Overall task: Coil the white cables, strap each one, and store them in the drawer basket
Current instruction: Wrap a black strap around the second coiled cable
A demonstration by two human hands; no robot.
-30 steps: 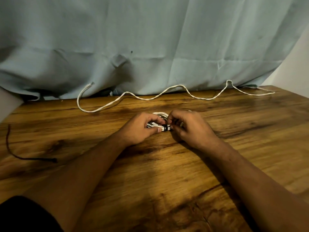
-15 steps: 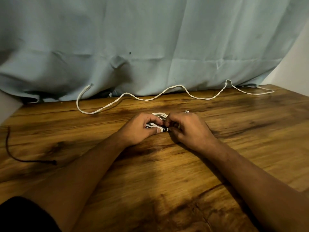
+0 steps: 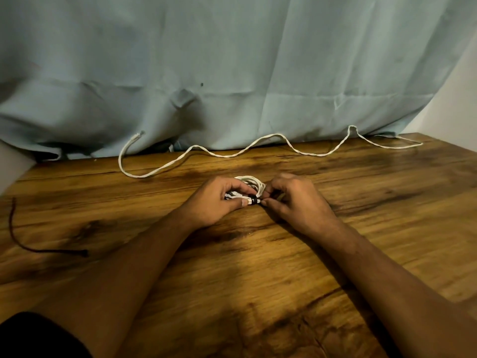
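Your left hand (image 3: 214,202) grips the coiled white cable (image 3: 251,183) at the middle of the table (image 3: 258,267), fingers curled round it. Your right hand (image 3: 296,200) pinches the black strap (image 3: 254,201) banding the small, tight loops. A second white cable (image 3: 232,154) lies wavy and uncoiled near the curtain (image 3: 232,73).

On the wooden table (image 3: 258,267), the left hand (image 3: 211,200) gripped a coiled white cable (image 3: 254,183) while the right hand (image 3: 296,200) pinched the black strap (image 3: 254,201) around it. A loose white cable (image 3: 232,154) snaked along the table's far edge below a pale blue curtain (image 3: 232,60). A dark cord (image 3: 31,248) lay well to the left.
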